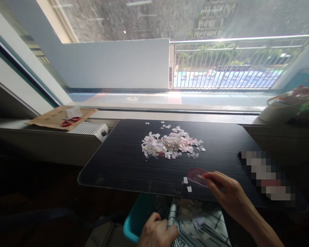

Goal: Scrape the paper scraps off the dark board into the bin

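My right hand (225, 187) pinches a clear protractor (195, 175) with pink markings, held at the near edge of the dark table (113, 161). Small paper squares (189, 189) lie just left of the protractor. Farther back on the tabletop is a loose heap of cut paper bits (173, 142), mostly white with some pink. Below the table edge, my left hand (158, 231) is closed on the rim of a pale checked cloth bag (220, 214). Paper pieces lie inside the bag. A teal plastic bin (130, 223) stands to its left, partly hidden.
On the left ledge, red-handled scissors (70, 121) rest on a brown paper envelope (51, 116) beside a white vented unit (90, 129). A blurred-out object (267, 176) lies at the table's right. A window with a railing (229, 65) outside fills the back.
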`<state>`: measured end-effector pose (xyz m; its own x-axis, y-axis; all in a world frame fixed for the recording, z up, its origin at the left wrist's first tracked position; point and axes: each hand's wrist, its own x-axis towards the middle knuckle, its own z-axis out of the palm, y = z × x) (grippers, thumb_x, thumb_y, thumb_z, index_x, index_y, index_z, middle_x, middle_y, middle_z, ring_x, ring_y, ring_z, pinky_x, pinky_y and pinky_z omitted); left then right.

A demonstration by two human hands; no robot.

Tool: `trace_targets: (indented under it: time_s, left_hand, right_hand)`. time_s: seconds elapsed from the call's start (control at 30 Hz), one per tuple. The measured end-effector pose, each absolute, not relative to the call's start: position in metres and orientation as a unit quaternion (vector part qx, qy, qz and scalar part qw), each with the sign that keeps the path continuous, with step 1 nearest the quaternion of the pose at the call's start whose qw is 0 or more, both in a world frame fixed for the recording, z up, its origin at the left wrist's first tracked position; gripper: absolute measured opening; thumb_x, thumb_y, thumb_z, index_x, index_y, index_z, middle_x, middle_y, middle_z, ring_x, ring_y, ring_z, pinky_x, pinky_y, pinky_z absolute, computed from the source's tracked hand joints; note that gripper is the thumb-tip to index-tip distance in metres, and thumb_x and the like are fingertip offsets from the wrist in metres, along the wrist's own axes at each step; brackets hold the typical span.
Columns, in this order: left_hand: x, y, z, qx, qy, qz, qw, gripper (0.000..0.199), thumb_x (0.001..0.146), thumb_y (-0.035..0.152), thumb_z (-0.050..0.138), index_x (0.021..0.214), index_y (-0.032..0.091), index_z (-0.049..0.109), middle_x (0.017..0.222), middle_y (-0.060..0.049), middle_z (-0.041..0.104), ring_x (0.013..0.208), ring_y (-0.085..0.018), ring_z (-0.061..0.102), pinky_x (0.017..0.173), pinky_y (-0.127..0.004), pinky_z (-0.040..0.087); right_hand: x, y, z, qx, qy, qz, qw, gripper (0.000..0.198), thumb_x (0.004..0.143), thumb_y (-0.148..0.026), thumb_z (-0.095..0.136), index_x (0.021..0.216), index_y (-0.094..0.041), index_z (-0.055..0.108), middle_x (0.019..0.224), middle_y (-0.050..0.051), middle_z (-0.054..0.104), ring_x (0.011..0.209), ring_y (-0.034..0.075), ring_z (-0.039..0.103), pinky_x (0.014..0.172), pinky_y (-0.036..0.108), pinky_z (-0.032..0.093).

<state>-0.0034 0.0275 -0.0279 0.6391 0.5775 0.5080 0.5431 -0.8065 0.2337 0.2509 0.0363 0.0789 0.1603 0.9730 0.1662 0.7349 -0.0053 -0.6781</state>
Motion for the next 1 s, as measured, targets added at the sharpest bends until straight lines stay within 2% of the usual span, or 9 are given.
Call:
trace_targets:
  time_s: [0.23,0.43,0.6,0.83,1.0]
  left_hand:
    - [-0.004,0.027,-0.027,0.906,0.301,0.296,0.028,0.067,0.1,0.045,0.001,0.056,0.021,0.045,0.046,0.001,0.037,0.042,-0.015,0.03,0.057,-0.033,0.028]
    - [-0.005,0.031,-0.027,0.919,0.277,0.279,0.017,0.066,0.099,0.049,0.004,0.058,0.021,0.046,0.047,0.001,0.039,0.042,-0.015,0.033,0.056,-0.032,0.029]
    - [-0.006,0.031,-0.025,0.91,0.288,0.297,0.015,0.062,0.101,0.036,0.004,0.057,0.02,0.044,0.045,0.001,0.038,0.041,-0.015,0.032,0.056,-0.032,0.029]
    - [-0.004,0.027,-0.02,0.911,0.282,0.302,0.008,0.062,0.1,0.038,0.005,0.056,0.02,0.046,0.046,0.0,0.039,0.042,-0.015,0.032,0.055,-0.032,0.03]
    - [-0.003,0.025,-0.028,0.904,0.284,0.319,0.017,0.058,0.099,0.025,0.006,0.057,0.021,0.046,0.046,0.001,0.038,0.042,-0.016,0.031,0.057,-0.032,0.03]
  right_hand:
    - [0.259,0.033,0.083,-0.697,-0.622,0.17,0.313,0.023,0.089,-0.032,0.05,0.087,-0.022,0.071,0.08,0.002,0.072,0.071,0.017,0.066,0.064,0.025,0.049]
    - [0.259,0.033,0.08,-0.676,-0.635,0.189,0.323,0.024,0.09,-0.032,0.049,0.092,-0.022,0.07,0.083,0.003,0.072,0.073,0.017,0.066,0.065,0.024,0.05]
    - [0.262,0.029,0.081,-0.688,-0.636,0.185,0.296,0.022,0.087,-0.028,0.05,0.088,-0.022,0.071,0.082,0.002,0.072,0.071,0.017,0.066,0.063,0.024,0.049]
    - [0.262,0.02,0.084,-0.684,-0.634,0.195,0.303,0.027,0.088,-0.033,0.048,0.087,-0.02,0.072,0.08,0.004,0.073,0.07,0.018,0.066,0.062,0.024,0.05]
    - [0.263,0.014,0.084,-0.679,-0.633,0.214,0.305,0.027,0.086,-0.033,0.05,0.083,-0.02,0.074,0.079,0.004,0.074,0.07,0.019,0.067,0.061,0.024,0.051]
